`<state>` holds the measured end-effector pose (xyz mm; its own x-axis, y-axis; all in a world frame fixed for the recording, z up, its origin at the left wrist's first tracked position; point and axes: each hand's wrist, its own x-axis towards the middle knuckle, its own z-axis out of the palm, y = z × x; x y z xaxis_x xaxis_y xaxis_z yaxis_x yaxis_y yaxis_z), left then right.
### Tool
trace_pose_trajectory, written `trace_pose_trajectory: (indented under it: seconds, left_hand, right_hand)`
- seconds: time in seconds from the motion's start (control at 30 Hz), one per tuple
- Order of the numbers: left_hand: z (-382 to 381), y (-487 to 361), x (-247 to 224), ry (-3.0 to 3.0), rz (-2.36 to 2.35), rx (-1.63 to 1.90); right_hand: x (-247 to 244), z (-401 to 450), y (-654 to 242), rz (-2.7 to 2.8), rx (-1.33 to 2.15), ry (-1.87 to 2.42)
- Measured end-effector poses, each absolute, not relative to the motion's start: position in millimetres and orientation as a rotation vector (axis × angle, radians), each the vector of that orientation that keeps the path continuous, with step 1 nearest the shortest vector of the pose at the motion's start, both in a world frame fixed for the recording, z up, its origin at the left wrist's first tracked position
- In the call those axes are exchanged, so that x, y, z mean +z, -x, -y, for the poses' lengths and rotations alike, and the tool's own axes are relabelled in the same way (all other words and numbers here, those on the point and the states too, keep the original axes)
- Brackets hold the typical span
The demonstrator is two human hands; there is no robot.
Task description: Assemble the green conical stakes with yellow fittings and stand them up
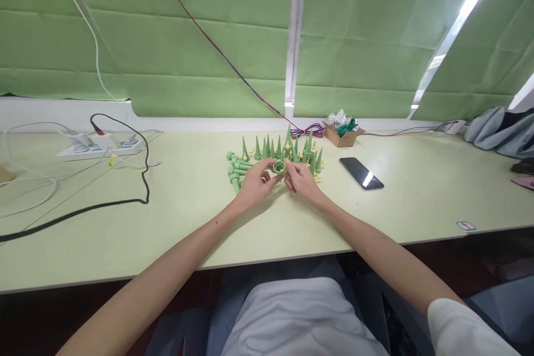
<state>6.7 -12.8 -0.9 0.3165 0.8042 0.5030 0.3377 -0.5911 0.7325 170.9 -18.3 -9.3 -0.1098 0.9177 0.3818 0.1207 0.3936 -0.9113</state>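
Note:
Between the thumb and fingers of my left hand (259,182) is a green plant watering spike (279,167), its round open end turned up toward me. My right hand (301,179) is closed in a pinch against the right side of that spike. Whatever lies between its fingertips is too small and covered to make out. Just beyond my hands, several green cone-shaped spikes (257,149) stand point up, with small yellow valves (245,158) at their bases. More green spikes (234,180) lie on their sides left of my left hand.
A black phone (361,173) lies right of my hands. Behind it stands a small cardboard box (342,137) with plastic bags, beside coiled red and blue wire (307,132). At left, a white power strip (102,149) and a black cable (146,178) lie on the table (183,233).

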Motion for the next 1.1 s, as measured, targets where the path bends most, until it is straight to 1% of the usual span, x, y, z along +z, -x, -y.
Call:
trace_pose_trajectory:
  seconds: [0.17,0.33,0.7,1.1]
  left_hand:
    - [15,-7,3,-1.848,-0.995,1.162]
    - [15,-7,9,-1.608,-0.921,1.019]
    - [14,-7,8,-1.300,-0.694,0.852]
    - [13,-1,10,-1.268,-0.602,0.844]
  right_hand:
    - [-8,17,-172,1.487,0.853,0.916]
    - [-7,18,-173,1.551,0.804,0.905]
    - [-8,20,-174,1.647,0.778,0.854]
    - [-9,20,-178,1.713,0.876,0.798]
